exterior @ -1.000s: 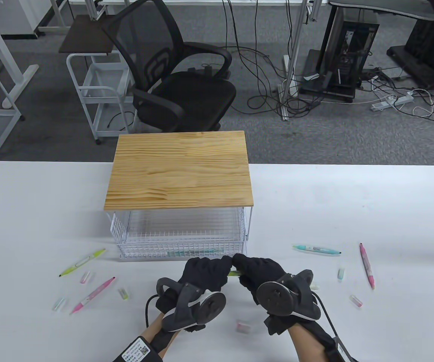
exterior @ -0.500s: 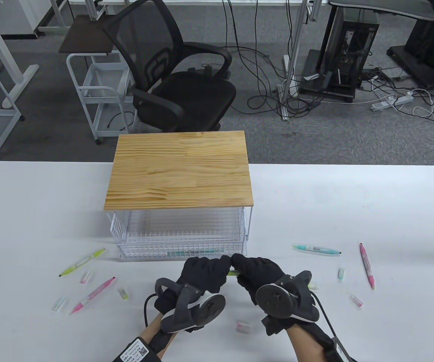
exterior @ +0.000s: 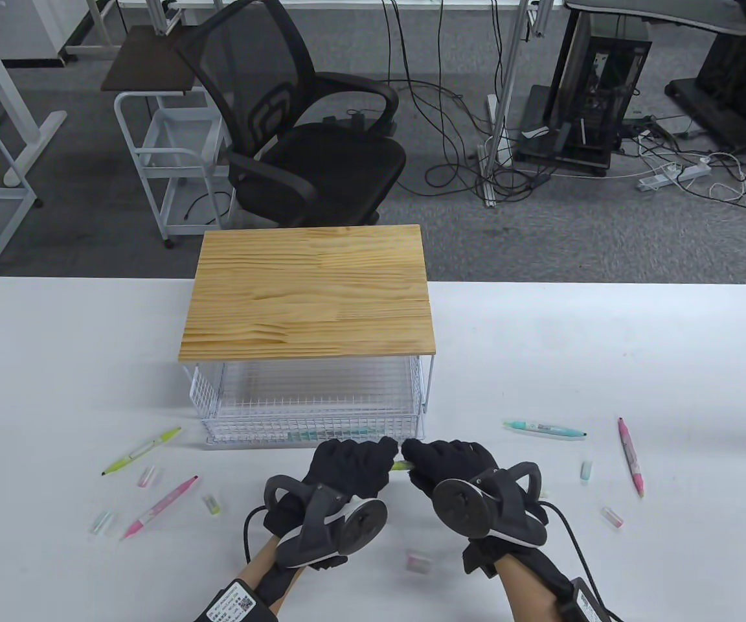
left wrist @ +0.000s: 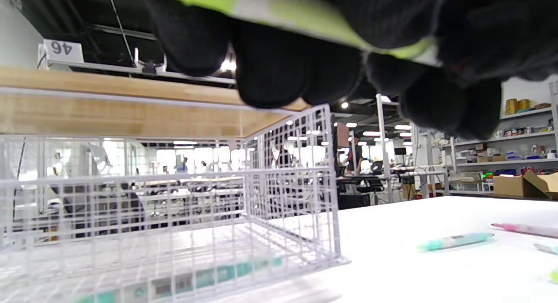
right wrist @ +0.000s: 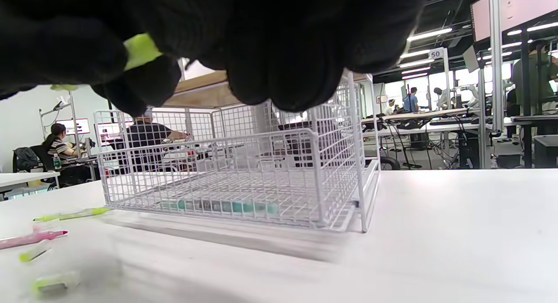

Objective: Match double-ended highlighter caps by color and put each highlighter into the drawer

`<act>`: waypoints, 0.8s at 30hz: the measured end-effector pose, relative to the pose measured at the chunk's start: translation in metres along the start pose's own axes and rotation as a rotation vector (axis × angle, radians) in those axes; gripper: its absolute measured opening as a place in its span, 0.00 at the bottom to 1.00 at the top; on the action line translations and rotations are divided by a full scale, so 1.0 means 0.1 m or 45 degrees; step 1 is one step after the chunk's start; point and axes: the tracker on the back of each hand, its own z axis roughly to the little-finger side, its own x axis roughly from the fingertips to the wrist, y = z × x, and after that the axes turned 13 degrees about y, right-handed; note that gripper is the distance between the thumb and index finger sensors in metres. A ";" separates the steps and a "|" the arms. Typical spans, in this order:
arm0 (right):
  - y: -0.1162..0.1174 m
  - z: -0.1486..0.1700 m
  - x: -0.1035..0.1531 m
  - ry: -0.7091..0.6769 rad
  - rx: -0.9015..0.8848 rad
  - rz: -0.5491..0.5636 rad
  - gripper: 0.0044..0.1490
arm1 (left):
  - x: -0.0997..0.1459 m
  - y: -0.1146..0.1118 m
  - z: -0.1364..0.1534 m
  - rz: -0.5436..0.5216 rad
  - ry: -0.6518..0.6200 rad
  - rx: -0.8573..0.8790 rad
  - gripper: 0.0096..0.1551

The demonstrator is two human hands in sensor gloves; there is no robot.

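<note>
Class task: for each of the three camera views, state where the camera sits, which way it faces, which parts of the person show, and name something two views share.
Table view: high, looking down at the white table; left hand and right hand with trackers show.
Left wrist view: low under the left hand, facing the white wire drawer; gloved fingers grip a yellow-green highlighter.
Right wrist view: low under the right hand, facing the drawer; dark fingers show.
Shared: the teal highlighter in the drawer, in both wrist views.
</note>
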 end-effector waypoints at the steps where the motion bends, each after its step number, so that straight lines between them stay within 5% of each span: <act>1: -0.01 0.02 0.00 0.011 0.013 0.010 0.31 | -0.01 0.02 0.03 0.016 0.020 -0.013 0.34; 7: -0.08 0.31 -0.01 0.152 0.009 0.041 0.31 | -0.12 0.06 0.50 0.238 0.258 0.044 0.45; 17: -0.16 0.64 0.02 0.291 -0.108 0.109 0.31 | -0.26 -0.48 1.07 1.003 0.546 -0.205 0.44; 24: -0.17 0.65 0.03 0.301 -0.090 0.133 0.31 | -0.24 -0.79 1.04 1.147 0.597 -0.525 0.42</act>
